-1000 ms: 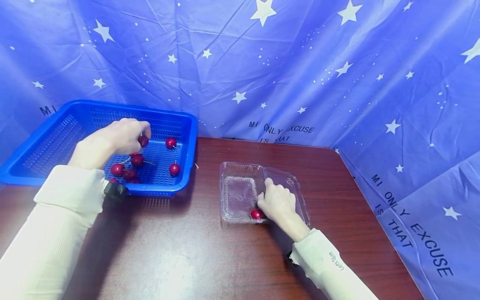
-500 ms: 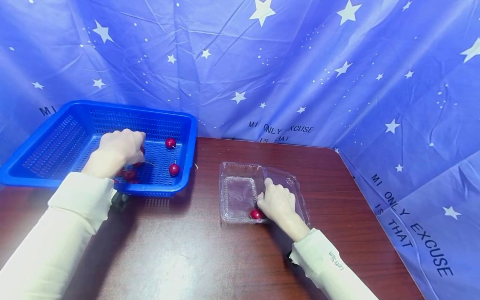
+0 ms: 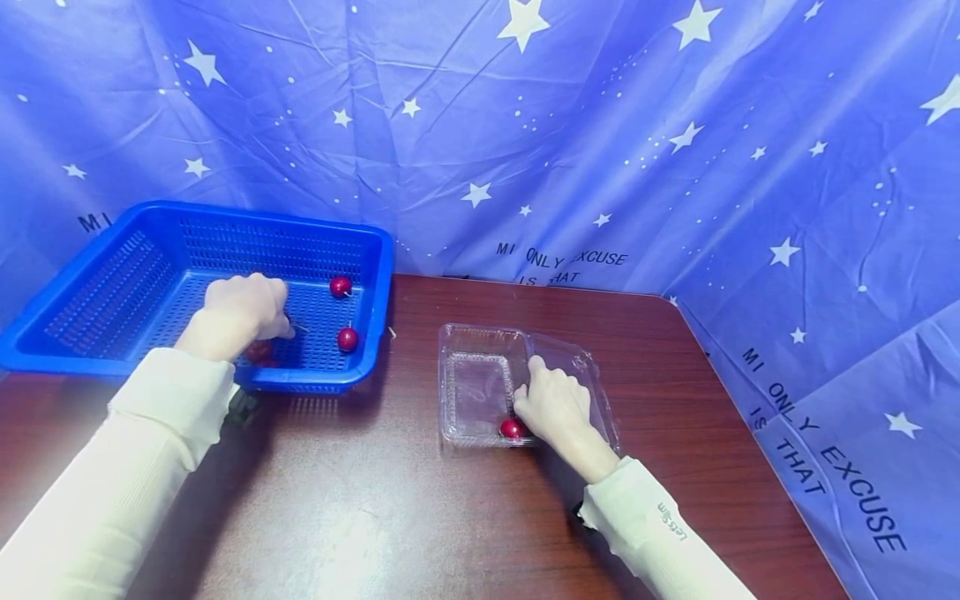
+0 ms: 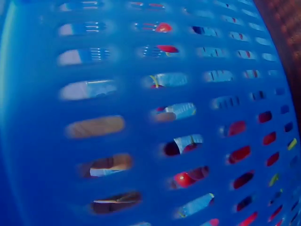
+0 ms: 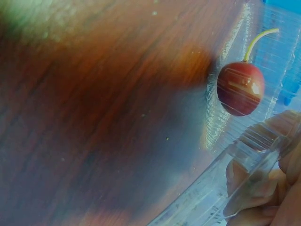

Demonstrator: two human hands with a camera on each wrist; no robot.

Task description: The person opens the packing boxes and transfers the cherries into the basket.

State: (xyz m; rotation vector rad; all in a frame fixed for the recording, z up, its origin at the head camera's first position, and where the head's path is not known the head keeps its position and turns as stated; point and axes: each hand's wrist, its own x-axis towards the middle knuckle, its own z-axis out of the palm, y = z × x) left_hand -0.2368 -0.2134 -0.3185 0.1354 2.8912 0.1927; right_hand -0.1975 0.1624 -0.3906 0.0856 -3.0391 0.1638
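Inside the blue plastic basket (image 3: 387, 283), my left hand (image 3: 243, 304) reaches low among cherries. Its fingers point down and the tips are mostly hidden. Two cherries partly show beside that hand, under the wrist. Apart from them, one cherry (image 3: 347, 339) and another cherry (image 3: 341, 287) lie near the basket's right wall. In the left wrist view the slotted basket wall (image 4: 127, 108) covers most of the scene, with bits of red and skin behind it. My right hand (image 3: 555, 404) grips the edge of a clear plastic box (image 3: 444, 383). One stemmed cherry (image 5: 241, 88) sits in the box's near corner.
The box's clear lid (image 3: 577, 362) lies folded out to the right, partly under my right hand. A brown wooden table (image 3: 420, 517) carries everything. A small stem piece (image 3: 392, 332) lies beside the basket. A starry blue cloth (image 3: 450, 108) hangs behind and to the right.
My left hand has moved down and slightly right into the basket. The cherry seen at its fingers earlier is now hidden. My right hand and the box have stayed put.
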